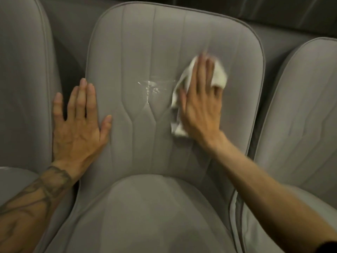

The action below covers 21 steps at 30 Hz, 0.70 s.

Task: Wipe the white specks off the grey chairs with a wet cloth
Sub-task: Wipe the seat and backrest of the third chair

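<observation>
Nearest the viewer, at 6 o'clock, lies the rounded grey fabric seat cushion of the middle grey upholstered chair. A bare, tattooed left forearm comes in from 8 o'clock, and a bare right forearm from 4 o'clock. Beyond the cushion rises the chair's stitched grey backrest, which fills the centre. The left hand lies flat on the backrest's edge at 9 o'clock. Its fingers are straight and slightly spread, pointing to 12 o'clock, and it holds nothing. A small cluster of white specks and streaks sits on the backrest close to the centre, along a vertical seam. Just at 3 o'clock of the specks is the crumpled white wet cloth, pressed against the backrest under the right hand. That hand is spread flat with its fingers stretched toward 12 o'clock, and cloth shows past both sides of the palm. The hand and cloth are blurred, so the exact lie of the smallest finger cannot be told. The cloth's nearest edge is close to the specks but apart from them. A second grey chair stands at 9 o'clock and a third grey chair at 3 o'clock. A dark band crosses the far background at 1 o'clock.
</observation>
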### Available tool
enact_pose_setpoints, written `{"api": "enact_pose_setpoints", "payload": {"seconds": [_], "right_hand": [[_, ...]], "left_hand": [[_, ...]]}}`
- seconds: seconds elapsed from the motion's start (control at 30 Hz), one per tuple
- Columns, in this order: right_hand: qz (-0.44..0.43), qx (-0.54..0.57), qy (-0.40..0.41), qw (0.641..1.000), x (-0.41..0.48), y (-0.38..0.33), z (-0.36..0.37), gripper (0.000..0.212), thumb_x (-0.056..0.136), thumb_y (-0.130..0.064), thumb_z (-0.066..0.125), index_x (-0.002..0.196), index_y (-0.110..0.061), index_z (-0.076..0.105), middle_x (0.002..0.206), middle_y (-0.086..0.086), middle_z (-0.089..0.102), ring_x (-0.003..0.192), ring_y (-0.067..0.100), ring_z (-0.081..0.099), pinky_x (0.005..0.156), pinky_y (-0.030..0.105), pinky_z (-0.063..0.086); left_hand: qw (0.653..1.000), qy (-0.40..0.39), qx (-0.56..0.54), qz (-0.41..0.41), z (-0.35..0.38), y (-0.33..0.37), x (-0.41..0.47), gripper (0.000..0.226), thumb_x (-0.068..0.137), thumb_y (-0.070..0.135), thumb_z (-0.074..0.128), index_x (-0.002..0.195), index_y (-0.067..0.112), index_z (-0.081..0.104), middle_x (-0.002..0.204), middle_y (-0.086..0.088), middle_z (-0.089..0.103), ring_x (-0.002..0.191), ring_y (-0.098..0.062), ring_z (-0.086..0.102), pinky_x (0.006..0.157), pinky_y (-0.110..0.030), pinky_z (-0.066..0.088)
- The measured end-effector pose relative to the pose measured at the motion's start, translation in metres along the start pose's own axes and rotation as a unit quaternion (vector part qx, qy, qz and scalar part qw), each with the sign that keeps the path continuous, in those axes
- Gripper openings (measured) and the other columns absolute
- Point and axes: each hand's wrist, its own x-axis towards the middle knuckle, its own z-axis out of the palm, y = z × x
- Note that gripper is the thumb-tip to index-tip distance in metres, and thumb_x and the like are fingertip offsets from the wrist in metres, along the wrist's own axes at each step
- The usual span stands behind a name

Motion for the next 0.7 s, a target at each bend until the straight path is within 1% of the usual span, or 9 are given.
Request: {"api": "enact_pose_setpoints", "payload": {"seconds": [0.07, 0.1, 0.2, 0.27, 0.33, 0.43, 0.57, 0.63, 0.7], "right_hand": [[-0.09, -0.036, -0.104, 0.99, -0.046, -0.001, -0.004, 0.066, 0.114, -0.034, 0.034, 0.164, -0.001, 0.005, 0.174, 0.014, 0.006, 0.162, 0.032, 0.005, 0.129, 0.042, 0.011], [-0.117, -0.044, -0.121, 0.985, -0.049, 0.006, -0.008, 0.068, 0.113, -0.033, 0.038, 0.164, -0.002, 0.005, 0.174, 0.013, 0.005, 0.162, 0.03, 0.004, 0.129, 0.041, 0.012], [-0.103, -0.05, -0.061, 0.992, 0.018, 0.035, -0.019, 0.085, 0.1, -0.038, 0.051, 0.164, 0.0, 0.009, 0.173, 0.019, 0.009, 0.161, 0.036, 0.009, 0.124, 0.045, 0.021], [-0.035, -0.015, 0.008, 0.999, 0.077, 0.052, -0.028, 0.076, 0.104, -0.043, 0.033, 0.162, 0.002, 0.015, 0.17, 0.024, 0.016, 0.159, 0.039, 0.016, 0.128, 0.049, 0.017], [0.013, 0.0, 0.057, 0.998, 0.094, 0.048, -0.027, 0.065, 0.112, -0.041, 0.02, 0.161, 0.001, 0.019, 0.169, 0.022, 0.022, 0.158, 0.036, 0.021, 0.129, 0.046, 0.017], [0.0, 0.008, 0.017, 1.0, 0.032, 0.015, -0.008, 0.065, 0.113, -0.039, 0.027, 0.163, 0.002, 0.014, 0.172, 0.019, 0.015, 0.16, 0.034, 0.014, 0.124, 0.044, 0.023], [-0.136, -0.034, -0.125, 0.982, -0.054, 0.007, -0.003, 0.066, 0.115, -0.036, 0.029, 0.163, 0.001, 0.004, 0.173, 0.018, 0.003, 0.161, 0.034, 0.002, 0.129, 0.045, 0.014], [-0.177, -0.037, -0.099, 0.979, -0.033, 0.028, -0.008, 0.069, 0.112, -0.031, 0.041, 0.163, 0.003, 0.008, 0.173, 0.02, 0.008, 0.161, 0.036, 0.008, 0.127, 0.046, 0.021], [-0.134, -0.044, -0.037, 0.989, 0.01, 0.044, -0.01, 0.076, 0.106, -0.029, 0.049, 0.162, 0.003, 0.009, 0.171, 0.023, 0.013, 0.159, 0.038, 0.013, 0.122, 0.05, 0.029]], "left_hand": [[1.0, 0.0, 0.001, -0.001, -0.001, 0.0, -0.001, 0.075, 0.11, 0.045, 0.032, 0.166, 0.005, 0.003, 0.173, -0.016, 0.009, 0.156, -0.035, 0.025, 0.131, -0.054, 0.003], [1.0, -0.001, 0.001, -0.001, -0.001, 0.0, -0.001, 0.075, 0.11, 0.046, 0.032, 0.166, 0.006, 0.002, 0.173, -0.016, 0.009, 0.156, -0.035, 0.026, 0.131, -0.054, 0.003], [1.0, -0.009, -0.001, -0.006, -0.003, 0.002, 0.0, 0.075, 0.11, 0.046, 0.03, 0.166, 0.006, 0.002, 0.173, -0.017, 0.011, 0.155, -0.037, 0.027, 0.131, -0.053, 0.001], [1.0, -0.009, 0.007, -0.009, -0.004, 0.002, 0.0, 0.074, 0.11, 0.046, 0.031, 0.166, 0.005, 0.004, 0.173, -0.017, 0.012, 0.155, -0.038, 0.029, 0.13, -0.052, 0.001], [1.0, -0.006, 0.016, -0.005, -0.003, 0.002, 0.0, 0.073, 0.111, 0.045, 0.032, 0.166, 0.004, 0.005, 0.173, -0.017, 0.013, 0.154, -0.037, 0.03, 0.131, -0.052, 0.002], [1.0, 0.001, 0.021, -0.004, -0.001, 0.003, -0.001, 0.074, 0.111, 0.046, 0.031, 0.166, 0.005, 0.005, 0.173, -0.015, 0.013, 0.155, -0.036, 0.03, 0.131, -0.052, 0.003], [1.0, -0.009, 0.01, -0.001, -0.001, 0.002, -0.001, 0.074, 0.11, 0.048, 0.028, 0.166, 0.007, 0.002, 0.174, -0.014, 0.009, 0.156, -0.035, 0.027, 0.131, -0.049, -0.003], [1.0, -0.01, 0.013, -0.002, -0.001, 0.002, -0.001, 0.074, 0.11, 0.048, 0.028, 0.166, 0.007, 0.002, 0.174, -0.015, 0.009, 0.155, -0.036, 0.027, 0.131, -0.048, -0.004], [1.0, -0.008, 0.017, -0.003, -0.001, 0.001, -0.001, 0.074, 0.11, 0.047, 0.028, 0.166, 0.006, 0.002, 0.174, -0.015, 0.009, 0.155, -0.036, 0.027, 0.13, -0.048, -0.005]]}}
